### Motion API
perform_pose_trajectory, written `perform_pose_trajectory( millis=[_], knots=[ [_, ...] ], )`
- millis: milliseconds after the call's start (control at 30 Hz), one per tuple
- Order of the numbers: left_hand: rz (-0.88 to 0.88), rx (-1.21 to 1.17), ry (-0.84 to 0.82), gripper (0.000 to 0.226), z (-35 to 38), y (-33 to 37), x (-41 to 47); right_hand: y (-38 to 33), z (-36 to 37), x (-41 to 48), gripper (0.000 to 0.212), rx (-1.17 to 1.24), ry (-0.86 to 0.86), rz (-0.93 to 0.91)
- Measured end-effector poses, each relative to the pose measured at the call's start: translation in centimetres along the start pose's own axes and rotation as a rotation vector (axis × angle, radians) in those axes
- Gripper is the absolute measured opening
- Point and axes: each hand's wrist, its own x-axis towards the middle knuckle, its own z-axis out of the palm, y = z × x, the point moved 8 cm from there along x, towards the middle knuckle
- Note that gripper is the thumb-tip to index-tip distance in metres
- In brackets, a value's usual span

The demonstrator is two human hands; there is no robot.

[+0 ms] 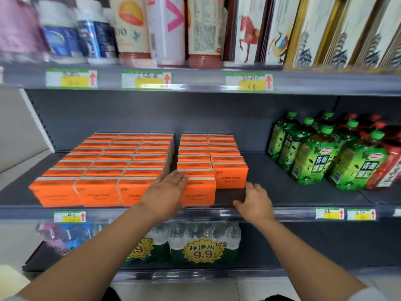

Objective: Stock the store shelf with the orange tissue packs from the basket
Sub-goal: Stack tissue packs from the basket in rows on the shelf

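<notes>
Several rows of orange tissue packs (pixel 104 168) fill the left and middle of the dark middle shelf (pixel 303 192). My left hand (pixel 165 194) lies flat with straight fingers against the left side of the frontmost orange pack (pixel 200 195) in the fourth column. My right hand (pixel 255 203) hovers at the shelf's front edge, fingers loosely curled and holding nothing, just below and right of the front pack (pixel 231 177) of the fifth column. A bare gap of shelf lies in front of that pack. The basket is out of view.
Green tea bottles (pixel 314 155) and red-capped bottles (pixel 388 161) stand on the same shelf at the right. Bottles and boxes line the shelf above. Water bottle packs (pixel 201 242) sit on the shelf below. Price tags run along the shelf edges.
</notes>
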Motion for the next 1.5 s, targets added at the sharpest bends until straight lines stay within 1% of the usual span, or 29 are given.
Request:
perform_pose_trajectory(
  millis=[67, 167, 233, 333, 500, 667, 767, 833, 900, 1100, 1233, 1367, 1500],
  knots=[
    [-0.007, -0.01, 0.017, 0.074, -0.4, -0.3, -1.6, -0.9, 0.3, -2.0, 0.052, -0.048, -0.024, -0.034],
    [-0.036, -0.023, 0.028, 0.069, -0.7, -1.3, -4.5, -2.7, 1.1, -4.8, 0.057, -0.122, -0.068, -0.103],
    [-0.066, -0.028, 0.016, 0.065, -0.2, -2.5, -6.6, -4.4, 1.9, -6.7, 0.055, -0.146, -0.108, -0.152],
    [-0.137, -0.032, -0.001, 0.057, 0.9, -5.1, -10.2, -7.4, 3.7, -9.3, 0.053, -0.148, -0.183, -0.212],
    [-0.276, -0.036, -0.068, 0.058, 4.0, -10.7, -16.8, -14.0, 7.6, -13.0, 0.061, -0.148, -0.285, -0.345],
    [-0.428, -0.061, -0.149, 0.051, 7.5, -15.9, -23.2, -21.6, 10.7, -15.5, 0.049, -0.137, -0.324, -0.488],
    [-0.495, -0.084, -0.176, 0.047, 10.1, -18.6, -26.6, -26.0, 12.3, -16.7, 0.045, -0.133, -0.338, -0.561],
    [-0.541, -0.106, -0.186, 0.049, 11.8, -20.3, -28.6, -28.6, 13.5, -17.4, 0.046, -0.132, -0.347, -0.603],
    [-0.583, -0.13, -0.234, 0.053, 13.8, -21.8, -30.5, -31.0, 14.9, -18.2, 0.048, -0.137, -0.364, -0.646],
    [-0.698, -0.211, -0.389, 0.05, 21.1, -25.1, -35.5, -37.0, 20.5, -21.1, 0.043, -0.204, -0.449, -0.786],
    [-0.752, -0.314, -0.432, 0.053, 26.0, -26.2, -37.9, -39.3, 24.2, -22.4, 0.041, -0.22, -0.513, -0.845],
    [-0.771, -0.37, -0.501, 0.043, 31.0, -26.2, -39.4, -40.8, 27.8, -23.3, 0.041, -0.265, -0.575, -0.908],
    [-0.8, -0.413, -0.579, 0.047, 36.0, -25.9, -39.9, -41.3, 31.1, -23.7, 0.037, -0.301, -0.64, -0.937]
  ],
)
